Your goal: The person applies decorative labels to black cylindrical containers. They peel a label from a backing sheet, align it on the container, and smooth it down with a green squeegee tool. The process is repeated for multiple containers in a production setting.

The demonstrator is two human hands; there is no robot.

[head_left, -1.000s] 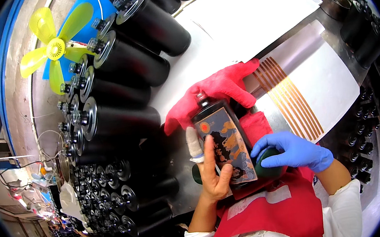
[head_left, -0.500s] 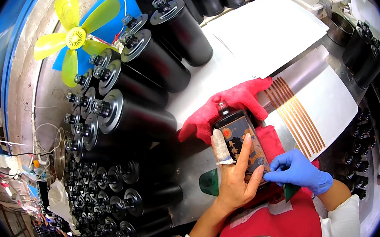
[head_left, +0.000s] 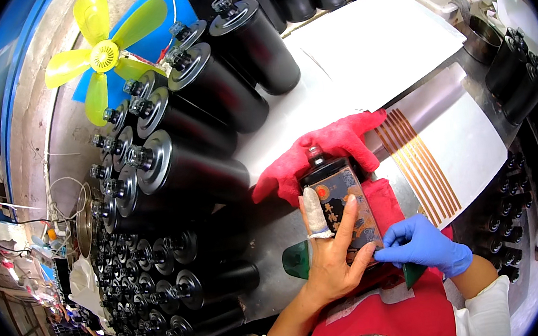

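Pressed flat, the bare left hand lies open on the face of a dark flat bottle, its forefinger wrapped in white tape; it closes on nothing. At four o'clock from it the right hand, in a blue glove, pinches the lower corner of the bottle's illustrated label between thumb and fingertips, though the exact hold is partly hidden by the left hand. The bottle lies on its back just below the middle of the view, neck toward twelve o'clock.

Largest around it is the metal worktop, running from seven o'clock to two o'clock. Rows of black cylinders crowd it from nine to twelve o'clock. A white sheet lies at one o'clock, and a white panel with orange stripes at three o'clock. The bottle rests on a red cloth. A yellow-green fan stands at eleven o'clock. A green pad peeps out just beside the left wrist.
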